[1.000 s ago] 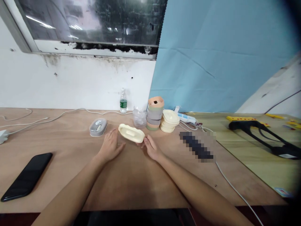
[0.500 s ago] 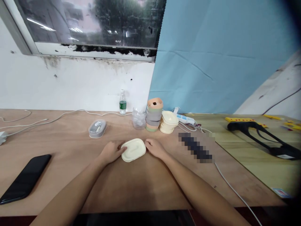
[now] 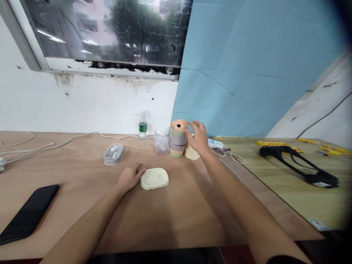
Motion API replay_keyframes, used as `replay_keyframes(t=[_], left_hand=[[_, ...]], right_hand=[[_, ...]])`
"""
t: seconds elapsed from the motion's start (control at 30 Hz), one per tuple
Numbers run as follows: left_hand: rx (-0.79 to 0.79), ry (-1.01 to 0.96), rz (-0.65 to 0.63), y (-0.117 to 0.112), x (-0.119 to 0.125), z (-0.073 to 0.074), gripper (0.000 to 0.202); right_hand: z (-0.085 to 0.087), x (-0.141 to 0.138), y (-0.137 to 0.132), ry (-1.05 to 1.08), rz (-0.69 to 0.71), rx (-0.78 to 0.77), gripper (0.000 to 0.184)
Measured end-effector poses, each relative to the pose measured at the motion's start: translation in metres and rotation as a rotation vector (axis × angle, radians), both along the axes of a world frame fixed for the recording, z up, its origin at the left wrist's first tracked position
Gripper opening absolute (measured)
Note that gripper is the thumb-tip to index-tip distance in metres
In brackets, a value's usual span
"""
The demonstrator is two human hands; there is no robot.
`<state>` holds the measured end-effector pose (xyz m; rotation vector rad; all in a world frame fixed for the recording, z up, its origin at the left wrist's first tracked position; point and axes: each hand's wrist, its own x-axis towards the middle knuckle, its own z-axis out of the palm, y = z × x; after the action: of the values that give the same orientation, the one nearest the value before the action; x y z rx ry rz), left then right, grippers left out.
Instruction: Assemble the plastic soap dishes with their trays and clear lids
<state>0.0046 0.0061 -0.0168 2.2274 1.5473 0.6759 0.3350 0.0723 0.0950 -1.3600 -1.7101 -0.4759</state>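
Note:
A cream oval tray (image 3: 154, 178) lies flat on the wooden table (image 3: 170, 212), just right of my left hand (image 3: 129, 177). That hand rests on the table with its fingers loosely spread and their tips at the tray's left edge. My right hand (image 3: 198, 138) is raised at the back, its fingers curled on the top of a stack of coloured pieces (image 3: 177, 138), peach on top. The hand partly hides a pile of cream trays (image 3: 190, 154) beside the stack.
Behind the tray stand a clear plastic cup (image 3: 161, 142), a small water bottle (image 3: 142, 124) and a grey oval case (image 3: 113, 153). A black phone (image 3: 27, 214) lies at the front left. White cables run along the back. A black frame (image 3: 299, 165) lies on the right.
The cream tray was turned over and laid flat on the table. My right hand let go of it and reached back to the coloured stack. My left hand stayed beside the tray.

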Motion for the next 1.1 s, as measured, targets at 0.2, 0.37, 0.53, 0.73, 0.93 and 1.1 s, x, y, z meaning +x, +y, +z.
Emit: replay_keyframes(t=[0.2, 0.37, 0.53, 0.73, 0.93, 1.1], left_hand=[[-0.005, -0.08, -0.1, -0.005, -0.001, 0.002, 0.05], [-0.015, -0.105, -0.155, -0.005, 0.0, -0.001, 0.05], [-0.013, -0.121, -0.161, -0.003, -0.001, -0.004, 0.051], [0.069, -0.289, -0.144, -0.003, -0.002, -0.002, 0.061], [0.088, -0.487, -0.21, -0.012, -0.001, 0.004, 0.065], [0.121, -0.438, -0.176, -0.021, 0.002, 0.014, 0.052]], right_hand=[[0.0, 0.017, 0.029, -0.044, 0.044, -0.189, 0.032], [0.001, 0.012, 0.03, 0.017, 0.121, -0.13, 0.017], [-0.002, -0.003, 0.006, 0.268, 0.216, 0.094, 0.02], [-0.054, -0.05, -0.058, 0.797, 0.482, -0.059, 0.027], [-0.1, -0.093, -0.094, 1.185, 0.803, -0.57, 0.035], [-0.106, -0.096, -0.097, 1.107, 0.914, -0.7, 0.048]])
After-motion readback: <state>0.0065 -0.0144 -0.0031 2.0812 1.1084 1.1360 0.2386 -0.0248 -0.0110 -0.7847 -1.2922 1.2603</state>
